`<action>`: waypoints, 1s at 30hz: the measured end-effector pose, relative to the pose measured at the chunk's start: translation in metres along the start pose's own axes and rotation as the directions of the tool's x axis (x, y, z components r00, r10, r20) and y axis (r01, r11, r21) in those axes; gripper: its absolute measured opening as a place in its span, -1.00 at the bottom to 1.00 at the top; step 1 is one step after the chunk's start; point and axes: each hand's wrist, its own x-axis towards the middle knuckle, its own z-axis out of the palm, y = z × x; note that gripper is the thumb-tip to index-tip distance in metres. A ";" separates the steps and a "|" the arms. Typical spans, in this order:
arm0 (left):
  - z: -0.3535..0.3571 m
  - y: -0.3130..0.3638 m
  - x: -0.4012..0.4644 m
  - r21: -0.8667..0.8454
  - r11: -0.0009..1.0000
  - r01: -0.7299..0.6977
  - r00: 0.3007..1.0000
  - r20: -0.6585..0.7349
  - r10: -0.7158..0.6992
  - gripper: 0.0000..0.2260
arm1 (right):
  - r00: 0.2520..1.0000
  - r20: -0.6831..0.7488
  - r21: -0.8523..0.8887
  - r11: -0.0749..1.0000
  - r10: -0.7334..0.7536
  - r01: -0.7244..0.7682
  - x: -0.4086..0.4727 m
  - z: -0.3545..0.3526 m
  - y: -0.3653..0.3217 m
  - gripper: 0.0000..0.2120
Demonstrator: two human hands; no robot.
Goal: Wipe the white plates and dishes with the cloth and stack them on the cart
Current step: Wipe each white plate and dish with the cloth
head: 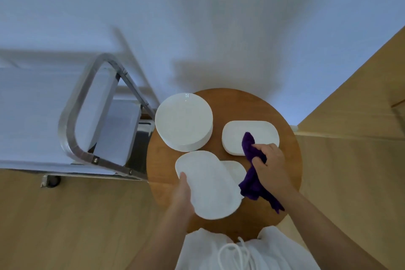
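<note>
So the biggest thing here is the metal cart (72, 120), parked off the left side of the round wooden table (291, 160), with a rounded tube handle and a wheel showing at the bottom. The table's left edge sits just beside the cart's frame.

On the table, the stack of round white plates (183, 121) sits by the far-left edge. Nearer the front edge, the left hand (183, 195) is holding an oval white dish (210, 184) tilted up off the surface, thumb lying over the dish's left rim; the other fingers are underneath so can't tell how they're lying. There's another white dish (235, 170) peeking out from under it, mostly hidden.

Over on the right side of the table is a stack of rounded-rectangle dishes (249, 136). The right hand (271, 166) has its fingers curled round a bunched purple cloth (252, 180), with the cloth's top end poking over the near edge of that stack and the rest hanging down past the wrist.

White clothing with a drawstring (232, 250) at the bottom.
</note>
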 end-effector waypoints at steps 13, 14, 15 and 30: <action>0.039 -0.048 0.026 -0.202 0.974 0.098 0.988 -0.100 -0.120 -0.71 | 0.990 0.133 0.041 0.998 0.033 -0.039 0.014 0.009 0.030 -0.69; 0.041 -0.049 0.027 -0.206 0.973 0.102 0.987 -0.104 -0.125 -0.70 | 0.990 0.139 0.046 0.998 0.025 -0.032 0.016 0.009 0.030 -0.70; 0.043 -0.053 0.030 -0.209 0.973 0.101 0.986 -0.112 -0.127 -0.69 | 0.989 0.145 0.050 0.998 0.019 -0.026 0.019 0.009 0.031 -0.70; 0.056 -0.071 0.061 0.097 0.958 0.271 0.949 -0.195 -0.248 -0.94 | 0.966 0.257 0.005 1.000 -0.025 0.024 0.054 0.003 0.057 -0.70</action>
